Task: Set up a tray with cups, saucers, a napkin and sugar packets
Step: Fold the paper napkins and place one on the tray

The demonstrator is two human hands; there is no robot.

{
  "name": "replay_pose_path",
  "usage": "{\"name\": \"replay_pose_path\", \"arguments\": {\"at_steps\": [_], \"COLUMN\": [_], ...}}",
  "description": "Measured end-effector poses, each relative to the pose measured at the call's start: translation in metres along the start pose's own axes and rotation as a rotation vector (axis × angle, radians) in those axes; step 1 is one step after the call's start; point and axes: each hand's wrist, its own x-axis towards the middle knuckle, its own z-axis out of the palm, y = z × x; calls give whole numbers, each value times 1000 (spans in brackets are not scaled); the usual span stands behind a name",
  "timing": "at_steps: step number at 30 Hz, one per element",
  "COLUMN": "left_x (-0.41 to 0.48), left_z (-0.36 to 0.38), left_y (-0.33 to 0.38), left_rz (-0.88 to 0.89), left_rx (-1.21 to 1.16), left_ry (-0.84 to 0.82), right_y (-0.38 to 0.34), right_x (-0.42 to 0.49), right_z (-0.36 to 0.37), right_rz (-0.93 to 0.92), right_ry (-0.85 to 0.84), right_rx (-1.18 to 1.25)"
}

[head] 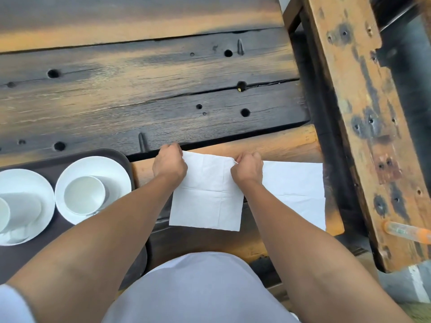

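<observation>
A white paper napkin hangs unfolded between my hands over the table's near edge. My left hand pinches its far left corner and my right hand pinches its far right corner. A dark brown tray lies at the left. On it stand two white saucers, the right saucer and the left saucer, each bearing a white cup, the right cup and the left cup. No sugar packets are in sight.
A second white napkin lies flat on the wooden table to the right of my hands. A worn wooden bench runs along the right side, with an orange-capped pen-like object on it.
</observation>
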Motion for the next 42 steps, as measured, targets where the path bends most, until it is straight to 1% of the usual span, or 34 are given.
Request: {"name": "replay_pose_path", "arguments": {"at_steps": [6,14,18,23,28,34,42], "left_x": [-4,-16,-26,-38,-52,-73,-104], "left_z": [0,-1,-5,-19,-32,-43,-36], "left_y": [-6,-27,-34,-32,-39,-49,-73], "left_rz": [142,207,242,200,221,281,318], "left_rx": [55,120,76,32,-10,-7,87], "left_ry": [-24,-56,-4,5,64,91,122], "right_y": [6,13,17,16,13,21,39], "right_x": [-7,-24,-32,-41,-56,-78,-108], "right_z": [-3,-12,-18,-23,-27,-29,-25], "right_rz": [-90,-181,-241,-254,-299,-372,-367], "right_ry": [-36,-108,-93,-65,-17,7,19], "right_rx": [4,101,122,105,93,94,35]}}
